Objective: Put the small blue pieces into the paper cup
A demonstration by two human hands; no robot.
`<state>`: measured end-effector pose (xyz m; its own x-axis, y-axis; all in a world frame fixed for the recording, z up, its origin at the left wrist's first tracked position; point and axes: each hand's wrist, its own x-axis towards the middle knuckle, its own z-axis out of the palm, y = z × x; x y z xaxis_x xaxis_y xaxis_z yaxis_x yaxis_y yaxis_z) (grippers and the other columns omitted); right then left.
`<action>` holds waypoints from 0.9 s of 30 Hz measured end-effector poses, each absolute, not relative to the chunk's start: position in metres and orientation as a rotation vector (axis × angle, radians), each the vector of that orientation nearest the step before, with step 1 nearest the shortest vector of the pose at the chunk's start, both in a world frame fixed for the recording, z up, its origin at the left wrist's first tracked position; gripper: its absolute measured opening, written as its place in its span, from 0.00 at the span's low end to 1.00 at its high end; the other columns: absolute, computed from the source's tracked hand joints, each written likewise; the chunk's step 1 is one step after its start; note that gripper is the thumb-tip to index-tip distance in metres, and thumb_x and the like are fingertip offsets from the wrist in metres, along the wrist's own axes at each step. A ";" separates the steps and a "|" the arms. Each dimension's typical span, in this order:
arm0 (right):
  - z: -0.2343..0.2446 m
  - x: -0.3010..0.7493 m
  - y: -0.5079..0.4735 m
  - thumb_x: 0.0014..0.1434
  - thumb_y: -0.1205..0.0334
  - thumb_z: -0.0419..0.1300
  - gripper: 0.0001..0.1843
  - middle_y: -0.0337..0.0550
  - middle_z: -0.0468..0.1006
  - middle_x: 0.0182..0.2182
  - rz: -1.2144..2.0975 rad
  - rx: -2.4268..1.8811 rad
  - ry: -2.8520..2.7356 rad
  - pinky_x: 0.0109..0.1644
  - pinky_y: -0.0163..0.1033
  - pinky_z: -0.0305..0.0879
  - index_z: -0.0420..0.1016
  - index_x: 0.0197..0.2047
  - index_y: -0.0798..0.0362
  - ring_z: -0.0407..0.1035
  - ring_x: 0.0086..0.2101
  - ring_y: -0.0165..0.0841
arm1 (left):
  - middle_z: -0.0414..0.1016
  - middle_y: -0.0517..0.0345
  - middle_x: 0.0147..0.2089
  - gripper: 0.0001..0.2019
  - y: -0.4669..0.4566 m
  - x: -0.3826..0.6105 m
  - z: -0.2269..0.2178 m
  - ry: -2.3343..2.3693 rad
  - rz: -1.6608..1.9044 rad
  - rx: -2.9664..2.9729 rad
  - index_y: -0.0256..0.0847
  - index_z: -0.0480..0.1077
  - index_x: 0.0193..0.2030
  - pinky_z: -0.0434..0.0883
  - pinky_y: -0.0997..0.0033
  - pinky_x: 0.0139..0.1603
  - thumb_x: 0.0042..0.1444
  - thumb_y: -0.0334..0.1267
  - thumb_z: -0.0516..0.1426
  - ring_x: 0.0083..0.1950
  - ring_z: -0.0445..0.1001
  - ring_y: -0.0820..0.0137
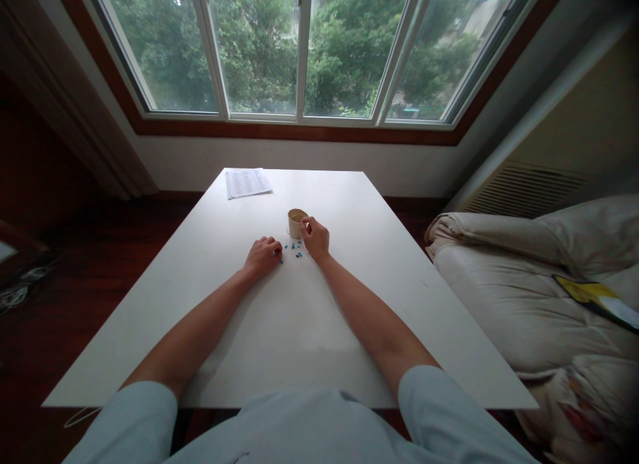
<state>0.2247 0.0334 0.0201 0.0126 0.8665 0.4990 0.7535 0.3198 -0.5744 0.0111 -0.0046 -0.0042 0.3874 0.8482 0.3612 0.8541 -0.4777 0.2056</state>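
A small tan cup (294, 227) stands upright on the white table. Just in front of it, several tiny blue pieces (298, 255) lie scattered; what they are is too small to tell. My right hand (317, 239) is at the cup's right side, thumb and fingers pinched together by the rim. Whether a small piece is between those fingertips cannot be made out. To the left of the blue pieces, my left hand (263, 256) rests low over the tabletop with its fingers curled in, and the fingertips are partly hidden.
The white table (319, 337) extends toward a window. Printed sheets of paper (248, 183) lie at its far left corner. A beige sofa (494, 297) stands along the right, with a yellow and black item (589, 292) on it. Cables (20, 291) lie on the floor at left.
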 end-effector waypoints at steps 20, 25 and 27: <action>-0.007 0.244 0.051 0.68 0.58 0.54 0.11 0.48 0.74 0.43 0.201 -1.255 -1.454 0.49 0.44 0.69 0.75 0.47 0.52 0.69 0.41 0.37 | 0.77 0.54 0.41 0.05 -0.004 0.024 0.019 -1.512 -1.252 -2.614 0.43 0.75 0.38 0.69 0.61 0.50 0.65 0.36 0.58 0.45 0.72 0.64; -0.006 0.243 0.050 0.67 0.58 0.53 0.11 0.46 0.76 0.37 0.245 -1.278 -1.416 0.46 0.42 0.67 0.75 0.39 0.52 0.69 0.38 0.36 | 0.77 0.56 0.40 0.04 0.015 0.036 0.050 -1.541 -1.344 -2.589 0.42 0.74 0.38 0.70 0.62 0.48 0.64 0.35 0.58 0.43 0.72 0.66; -0.004 0.241 0.047 0.67 0.57 0.52 0.12 0.44 0.77 0.36 0.251 -1.258 -1.404 0.45 0.41 0.66 0.75 0.40 0.52 0.69 0.36 0.36 | 0.76 0.56 0.40 0.03 0.028 0.042 0.064 -1.551 -1.342 -2.546 0.42 0.74 0.38 0.70 0.61 0.49 0.64 0.35 0.58 0.43 0.72 0.65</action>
